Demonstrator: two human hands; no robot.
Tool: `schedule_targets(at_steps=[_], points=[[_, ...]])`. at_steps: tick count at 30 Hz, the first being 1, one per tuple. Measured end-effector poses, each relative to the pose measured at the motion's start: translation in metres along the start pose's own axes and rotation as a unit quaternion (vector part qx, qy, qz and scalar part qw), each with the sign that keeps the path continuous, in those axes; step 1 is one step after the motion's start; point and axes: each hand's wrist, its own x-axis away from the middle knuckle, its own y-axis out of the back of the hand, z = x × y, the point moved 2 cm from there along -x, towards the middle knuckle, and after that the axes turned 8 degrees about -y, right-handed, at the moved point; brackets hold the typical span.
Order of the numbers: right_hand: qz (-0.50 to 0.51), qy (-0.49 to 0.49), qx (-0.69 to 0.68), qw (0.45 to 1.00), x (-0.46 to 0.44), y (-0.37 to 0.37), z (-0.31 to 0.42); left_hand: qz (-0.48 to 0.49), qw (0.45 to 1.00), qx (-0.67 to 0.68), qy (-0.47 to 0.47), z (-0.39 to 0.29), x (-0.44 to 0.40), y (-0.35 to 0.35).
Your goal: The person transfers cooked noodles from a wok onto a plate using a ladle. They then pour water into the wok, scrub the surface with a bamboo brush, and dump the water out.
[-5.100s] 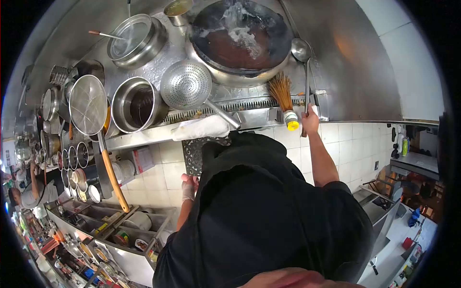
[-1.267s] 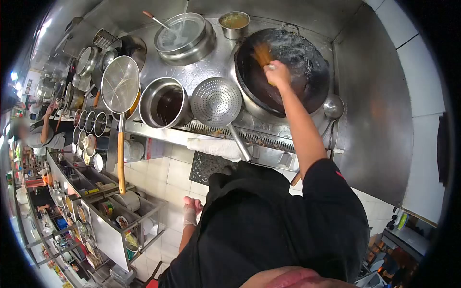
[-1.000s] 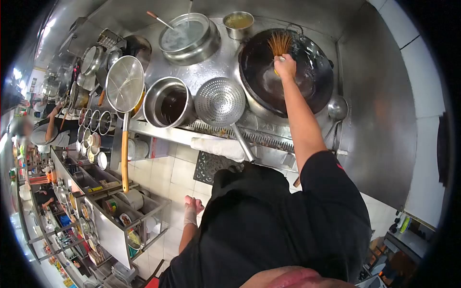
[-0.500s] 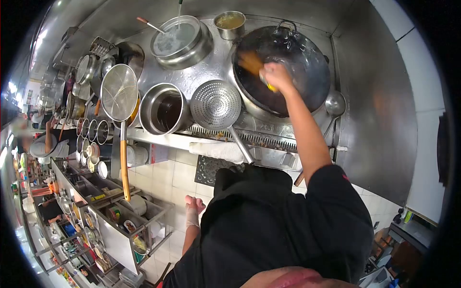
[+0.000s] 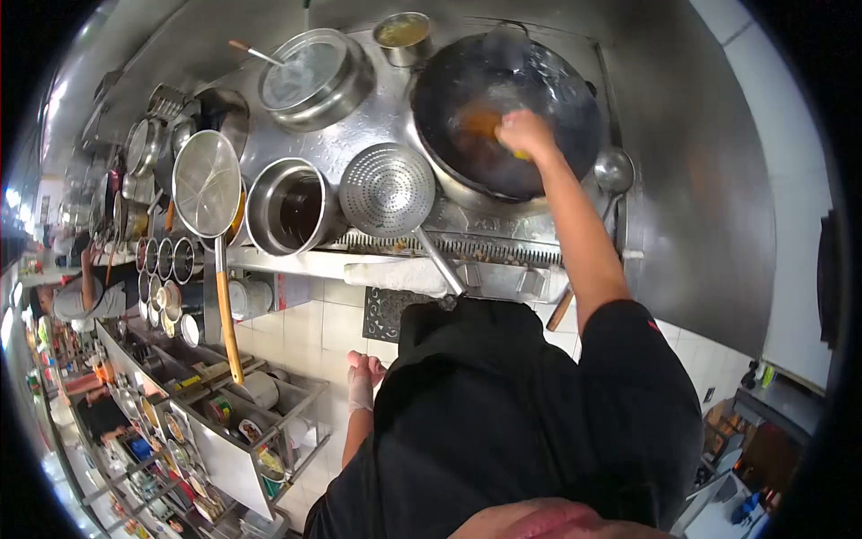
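Observation:
My right hand (image 5: 523,135) is closed around a bamboo wok brush (image 5: 479,120), with a bit of yellow showing beneath the fingers. The brown bristles are smeared by motion and are inside the large dark wok (image 5: 566,135), whose inner surface looks wet and hazy. Down at my side, over the tiled floor, my left hand (image 5: 363,368) hangs with its fingers curled. Nothing shows in it, and something thin and translucent covers its wrist.
Left of the wok are a perforated ladle (image 5: 386,189), a pot of dark liquid (image 5: 260,211), a mesh skimmer (image 5: 206,184) and a water pot (image 5: 346,90). Behind stands a small pot of yellowish liquid (image 5: 422,49). Right is a ladle (image 5: 614,169). Another person (image 5: 76,298) stands far left.
My right hand has swept the brush rightward and slightly down within the wok. My left hand still hangs at my side. The whole view has shifted slightly.

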Motion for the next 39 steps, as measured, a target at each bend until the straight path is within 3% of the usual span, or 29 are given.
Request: schedule_targets(at_steps=[3, 5, 7, 9, 11, 12, 13, 15, 18, 19, 21, 23, 24, 25, 27, 29, 30, 33, 34, 37, 38, 39], points=[[-0.155, -0.151, -0.158, 0.963, -0.020, 0.017, 0.004, -0.030, 0.997, -0.060, 0.028, 0.012, -0.012, 0.014], [-0.149, -0.172, -0.165, 0.960, -0.035, -0.010, 0.021, -0.077, 0.990, -0.107, 0.042, 0.010, -0.017, 0.014], [-0.086, -0.100, -0.175, 0.976, -0.003, -0.020, 0.043, 0.041, 0.998, 0.001, 0.046, 0.005, -0.017, 0.014], [-0.004, 0.006, -0.095, 0.995, 0.061, -0.010, 0.042, -0.003, 0.997, 0.045, 0.070, 0.005, -0.017, 0.014], [0.045, 0.022, -0.019, 0.999, 0.111, 0.011, 0.003, -0.046, 0.997, 0.030, 0.056, -0.021, 0.001, -0.041], [0.073, -0.039, 0.007, 0.997, 0.118, 0.029, -0.023, -0.099, 0.991, 0.007, 0.085, -0.022, 0.002, -0.046], [0.033, -0.055, -0.015, 0.998, 0.103, 0.028, -0.078, -0.075, 0.992, 0.034, 0.100, -0.016, -0.003, -0.035], [-0.126, -0.148, 0.041, 0.980, 0.107, 0.068, -0.114, -0.023, 0.988, 0.090, 0.125, -0.005, -0.020, -0.018], [-0.111, -0.076, 0.080, 0.988, 0.118, 0.079, -0.107, 0.023, 0.982, 0.141, 0.123, -0.010, -0.027, -0.023], [-0.010, -0.017, 0.111, 0.994, 0.127, 0.069, -0.106, 0.030, 0.975, 0.175, 0.134, -0.016, -0.032, -0.031], [0.017, 0.047, 0.084, 0.995, 0.148, 0.059, -0.103, 0.061, 0.988, 0.110, 0.093, -0.038, -0.035, -0.068], [0.031, -0.074, 0.074, 0.994, 0.129, 0.091, -0.120, 0.050, 0.993, 0.094, 0.044, -0.062, -0.017, -0.129], [-0.079, -0.113, 0.108, 0.985, 0.120, 0.100, -0.136, 0.087, 0.988, 0.106, 0.071, -0.060, -0.034, -0.119], [-0.150, -0.100, 0.067, 0.981, 0.115, 0.112, -0.142, 0.107, 0.988, 0.091, 0.067, -0.064, -0.041, -0.127], [-0.068, -0.065, 0.108, 0.990, 0.124, 0.114, -0.132, 0.140, 0.987, 0.061, 0.053, -0.074, -0.049, -0.144], [0.018, 0.049, 0.118, 0.992, 0.146, 0.089, -0.133, 0.163, 0.979, 0.106, 0.060, -0.078, -0.054, -0.168], [0.016, 0.065, 0.083, 0.994, 0.149, 0.085, -0.142, 0.195, 0.974, 0.105, 0.055, -0.077, -0.059, -0.172], [-0.145, -0.095, 0.053, 0.983, 0.120, 0.122, -0.185, 0.201, 0.974, 0.073, 0.077, -0.075, -0.055, -0.208], [-0.199, -0.088, 0.051, 0.975, 0.114, 0.132, -0.187, 0.179, 0.978, 0.065, 0.088, -0.071, -0.055, -0.221], [-0.126, 0.023, 0.051, 0.990, 0.142, 0.122, -0.173, 0.179, 0.977, 0.042, 0.107, -0.064, -0.062, -0.235], [-0.085, 0.002, 0.084, 0.993, 0.149, 0.118, -0.170, 0.180, 0.977, 0.033, 0.106, -0.059, -0.064, -0.244], [-0.144, -0.034, 0.064, 0.987, 0.151, 0.115, -0.183, 0.177, 0.978, 0.022, 0.108, -0.057, -0.061, -0.254]])
